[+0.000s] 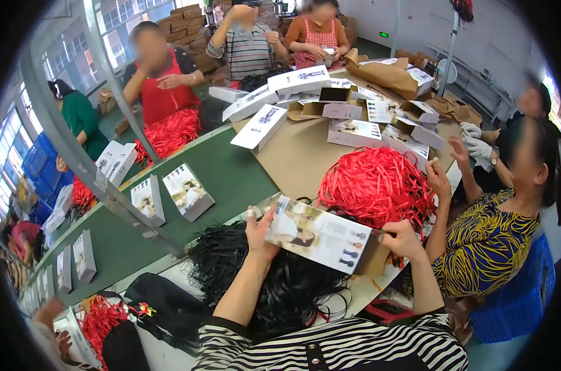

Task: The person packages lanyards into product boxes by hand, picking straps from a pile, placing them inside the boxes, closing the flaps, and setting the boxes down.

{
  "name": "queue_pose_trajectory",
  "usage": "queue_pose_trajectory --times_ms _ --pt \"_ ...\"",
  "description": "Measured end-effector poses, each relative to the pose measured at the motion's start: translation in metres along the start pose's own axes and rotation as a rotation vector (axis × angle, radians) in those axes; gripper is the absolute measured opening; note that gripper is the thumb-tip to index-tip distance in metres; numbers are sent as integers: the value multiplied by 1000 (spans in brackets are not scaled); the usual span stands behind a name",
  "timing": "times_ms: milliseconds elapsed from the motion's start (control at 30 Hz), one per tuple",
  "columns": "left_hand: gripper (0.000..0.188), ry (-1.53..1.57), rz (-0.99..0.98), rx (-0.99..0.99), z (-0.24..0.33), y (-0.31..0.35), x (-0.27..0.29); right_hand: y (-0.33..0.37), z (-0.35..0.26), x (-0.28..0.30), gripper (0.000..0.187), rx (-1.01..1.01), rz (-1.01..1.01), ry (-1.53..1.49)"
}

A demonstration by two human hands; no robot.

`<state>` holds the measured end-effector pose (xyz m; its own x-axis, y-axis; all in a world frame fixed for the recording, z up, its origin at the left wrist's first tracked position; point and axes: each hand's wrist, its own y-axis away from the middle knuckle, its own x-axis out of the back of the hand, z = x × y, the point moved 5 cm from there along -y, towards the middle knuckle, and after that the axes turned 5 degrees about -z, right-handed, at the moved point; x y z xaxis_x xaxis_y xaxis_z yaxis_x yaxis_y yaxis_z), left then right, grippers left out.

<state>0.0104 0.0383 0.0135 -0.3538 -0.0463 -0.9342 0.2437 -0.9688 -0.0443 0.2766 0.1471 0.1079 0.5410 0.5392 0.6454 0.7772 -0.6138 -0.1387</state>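
Note:
My left hand (pixel 260 238) grips the left end of a printed cardboard box (pixel 311 232), thumb along its edge. The box lies tilted over a heap of loose black straps (pixel 262 278), its picture side up. At its right end a brown inner flap (pixel 374 255) stands open. My right hand (pixel 404 240) is closed beside that open end, fingers pinched; a thin dark thing shows at the fingertips, too small to name. Just beyond the box sits a big pile of red ribbon-like strips (pixel 379 188).
A green conveyor belt (pixel 231 170) on the left carries several printed boxes (pixel 187 191). More boxes (pixel 293 80) lie heaped on cardboard at the far side. A metal post (pixel 85 142) stands by the belt. Co-workers sit around, one close on my right (pixel 484 241) beside a blue crate (pixel 515 297).

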Motion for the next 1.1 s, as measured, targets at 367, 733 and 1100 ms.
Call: queue_pose_trajectory --times_ms 367,733,1100 --pt "34 -453 -31 65 -8 -1 10 -22 -39 68 28 32 259 140" --pt "49 -189 62 10 -8 -8 -1 -112 -155 150 22 751 -165 -867" --pt "35 -85 87 -84 0 -4 9 -148 -129 66 21 102 119 -257"
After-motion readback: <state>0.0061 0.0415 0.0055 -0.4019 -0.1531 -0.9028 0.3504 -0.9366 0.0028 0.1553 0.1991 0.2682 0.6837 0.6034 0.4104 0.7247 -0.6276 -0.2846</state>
